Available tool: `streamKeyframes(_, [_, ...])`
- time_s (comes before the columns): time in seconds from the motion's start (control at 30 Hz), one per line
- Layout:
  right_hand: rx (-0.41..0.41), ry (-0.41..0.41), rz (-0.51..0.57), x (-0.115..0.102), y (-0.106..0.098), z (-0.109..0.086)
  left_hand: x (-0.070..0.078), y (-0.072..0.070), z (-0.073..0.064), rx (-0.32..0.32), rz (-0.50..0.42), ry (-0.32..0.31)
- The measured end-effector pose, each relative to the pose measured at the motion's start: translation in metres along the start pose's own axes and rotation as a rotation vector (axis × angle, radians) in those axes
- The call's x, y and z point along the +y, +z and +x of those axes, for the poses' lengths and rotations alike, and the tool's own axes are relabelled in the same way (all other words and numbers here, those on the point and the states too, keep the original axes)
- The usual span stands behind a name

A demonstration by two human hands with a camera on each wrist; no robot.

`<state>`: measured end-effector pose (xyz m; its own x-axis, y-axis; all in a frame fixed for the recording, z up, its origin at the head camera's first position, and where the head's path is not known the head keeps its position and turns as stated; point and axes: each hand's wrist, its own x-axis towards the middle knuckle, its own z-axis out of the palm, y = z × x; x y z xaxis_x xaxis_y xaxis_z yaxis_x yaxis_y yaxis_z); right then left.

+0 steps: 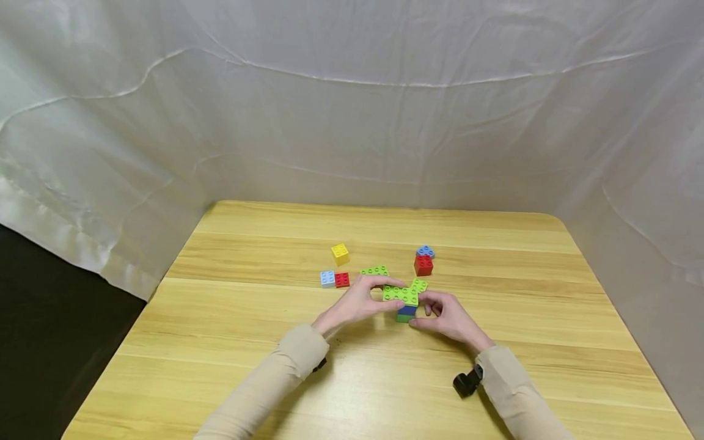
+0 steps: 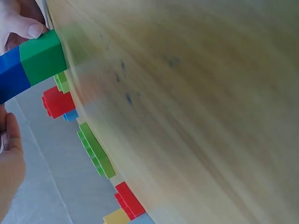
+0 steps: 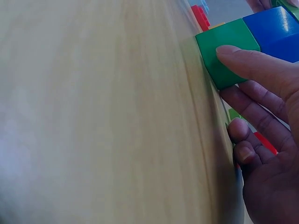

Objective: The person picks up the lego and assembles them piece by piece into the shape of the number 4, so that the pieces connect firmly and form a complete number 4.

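Observation:
A small stack stands on the table in front of me: a green brick (image 3: 224, 35) at the bottom, a dark blue brick (image 3: 275, 35) over it, and a longer lime green brick (image 1: 400, 295) across the top, jutting out to the left. My left hand (image 1: 357, 305) pinches the lime green brick between thumb and fingers, from its left side. Low on the stack, my right hand (image 1: 451, 318) grips the green brick, thumb on its near face and fingers behind. In the left wrist view the green brick (image 2: 44, 56) and blue brick (image 2: 11, 77) show from the side.
Beyond the hands lie a lime green brick (image 1: 375, 270), a smaller lime green brick (image 1: 420, 286), and a red brick (image 1: 423, 266) before a blue brick (image 1: 425, 251). Leftward are a light blue brick (image 1: 327, 279), a red brick (image 1: 342, 280) and a yellow brick (image 1: 340, 253). Pale curtains surround the table (image 1: 220, 342).

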<state>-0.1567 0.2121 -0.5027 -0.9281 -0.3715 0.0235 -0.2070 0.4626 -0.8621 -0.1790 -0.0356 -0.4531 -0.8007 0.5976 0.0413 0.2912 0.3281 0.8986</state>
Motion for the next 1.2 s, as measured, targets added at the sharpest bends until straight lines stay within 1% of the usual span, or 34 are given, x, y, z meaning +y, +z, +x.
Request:
streamKeyframes(0.13, [0.001,0.001,-0.005,-0.0001,0.0001,0.0001,0.0007,0.0006,0.0001,0.008,0.002,-0.005])
streamKeyframes(0.3, [0.005,0.000,-0.023,0.0023,0.0005,0.0011,-0.0011,0.0028,0.0011,0.031,-0.007,0.003])
streamKeyframes(0.5, [0.009,-0.010,-0.018,0.0031,0.0002,0.0013,-0.0041,0.0051,0.0027,0.049,-0.017,0.019])
streamKeyframes(0.67, [0.002,-0.015,-0.019,0.0023,0.0000,0.0011,-0.0057,0.0053,0.0032,0.048,-0.012,0.032])
streamKeyframes(0.83, [0.006,-0.032,-0.024,0.0026,0.0000,0.0011,-0.0054,0.0051,0.0034,0.043,-0.013,0.029])
streamKeyframes(1.07, [0.000,0.000,-0.012,0.0019,0.0002,0.0008,-0.0036,0.0038,0.0040,0.030,-0.001,0.039])
streamKeyframes(1.2, [0.005,0.003,0.000,0.0003,0.0004,-0.0001,-0.0031,0.0030,0.0047,0.027,0.010,0.044])
